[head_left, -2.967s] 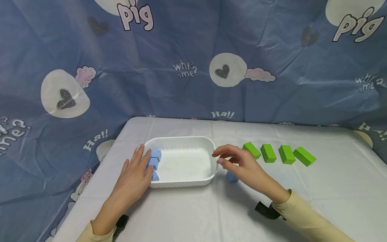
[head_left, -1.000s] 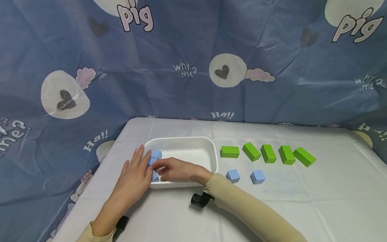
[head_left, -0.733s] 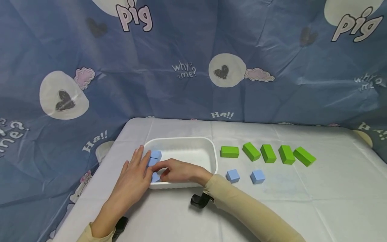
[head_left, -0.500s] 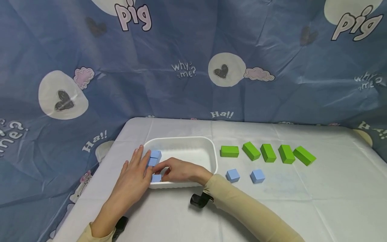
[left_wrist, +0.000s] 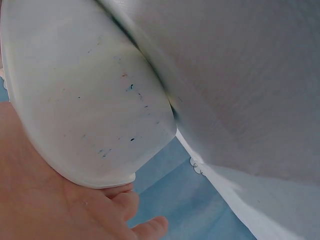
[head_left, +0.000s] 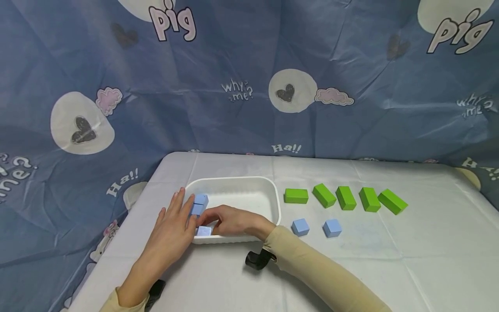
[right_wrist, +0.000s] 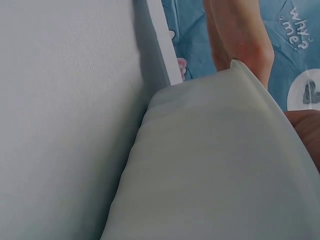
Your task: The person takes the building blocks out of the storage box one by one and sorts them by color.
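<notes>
A white plastic tray (head_left: 234, 238) stands on the table, with blue blocks along its left end. My left hand (head_left: 173, 227) lies over the tray's left rim with its fingers straight, and in the left wrist view the tray's outer wall (left_wrist: 100, 90) shows beside the palm. My right hand (head_left: 230, 219) reaches over the tray's front wall and pinches a blue block (head_left: 204, 231) in the front left corner between thumb and index finger. Just behind it, other blue blocks (head_left: 197, 209) sit in line against the left end, partly hidden by my left fingers.
Two blue blocks (head_left: 300, 227) lie on the white-covered table right of the tray. Behind them is a row of several green blocks (head_left: 296, 196), set at differing angles. A blue printed cloth (head_left: 249, 125) hangs behind the table's back edge.
My right hand came from the table's right side into the tray's front left corner. There the blue block has turned from corner-on to square and shifted slightly right. The left hand stays put.
</notes>
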A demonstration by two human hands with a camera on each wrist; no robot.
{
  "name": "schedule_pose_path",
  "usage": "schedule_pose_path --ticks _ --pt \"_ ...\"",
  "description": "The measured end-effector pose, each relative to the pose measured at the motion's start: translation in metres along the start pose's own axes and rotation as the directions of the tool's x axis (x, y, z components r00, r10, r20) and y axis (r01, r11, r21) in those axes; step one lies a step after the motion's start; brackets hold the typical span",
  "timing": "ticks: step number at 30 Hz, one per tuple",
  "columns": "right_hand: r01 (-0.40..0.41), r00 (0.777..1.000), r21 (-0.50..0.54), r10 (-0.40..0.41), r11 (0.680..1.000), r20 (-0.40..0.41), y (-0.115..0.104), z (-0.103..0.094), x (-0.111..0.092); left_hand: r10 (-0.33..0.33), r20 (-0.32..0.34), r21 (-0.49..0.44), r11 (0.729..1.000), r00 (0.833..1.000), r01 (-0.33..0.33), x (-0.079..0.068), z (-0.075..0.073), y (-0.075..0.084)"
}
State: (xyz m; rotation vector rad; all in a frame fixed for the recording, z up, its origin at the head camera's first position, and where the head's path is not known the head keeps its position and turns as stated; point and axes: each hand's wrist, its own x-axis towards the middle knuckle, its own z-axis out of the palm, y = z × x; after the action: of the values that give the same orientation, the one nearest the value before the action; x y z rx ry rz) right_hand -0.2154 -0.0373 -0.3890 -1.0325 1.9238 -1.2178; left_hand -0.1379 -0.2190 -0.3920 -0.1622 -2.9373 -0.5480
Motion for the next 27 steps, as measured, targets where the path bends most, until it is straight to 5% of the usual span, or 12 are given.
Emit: schedule_pose_path --ticks 16,23,27 --pt "-0.074 0.989 -0.039 0.069 0.996 -0.127 -0.0009 -0.0004 -0.0020 -0.003 -0.008 -0.010 1.000 1.000 0.003 -0.0003 0.0011 0.0005" --pt "-0.136 0.961 0.150 0.167 0.979 -0.221 -0.0005 -0.0026 -0.0039 -0.010 0.007 -0.006 1.000 1.000 0.010 -0.0004 0.0012 0.0008" --pt "-0.097 0.931 0.223 0.167 0.970 -0.324 0.0008 -0.0060 -0.0031 -0.010 0.012 -0.006 1.000 1.000 0.010 0.0004 0.0008 0.0002"
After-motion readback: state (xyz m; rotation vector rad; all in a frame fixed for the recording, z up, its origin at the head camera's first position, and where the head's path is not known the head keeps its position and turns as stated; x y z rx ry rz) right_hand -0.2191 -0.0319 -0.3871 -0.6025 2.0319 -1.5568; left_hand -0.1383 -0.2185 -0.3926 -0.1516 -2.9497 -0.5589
